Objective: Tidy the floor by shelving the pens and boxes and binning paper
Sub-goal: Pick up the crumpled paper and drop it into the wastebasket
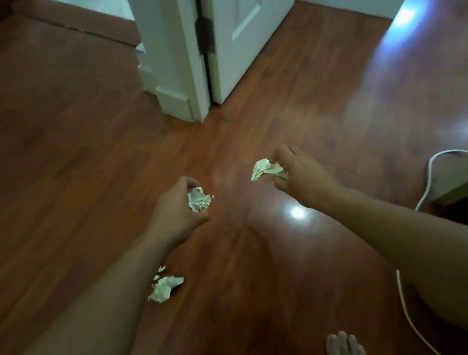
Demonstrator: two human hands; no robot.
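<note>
Paper wad (164, 288) lies lower left of frame, nearer your left hand (180, 210) — but both hands, incl. right hand (294, 174), are closed on crumpled paper.

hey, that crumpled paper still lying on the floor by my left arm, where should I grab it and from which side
Probably straight from above, pinching the bulky crumpled middle of the paper on the floor: it lies low on the wood floor, with thin torn flaps at its edges that would likely slip or tear. Both hands are full, the left hand and right hand each holding a wad.
</note>
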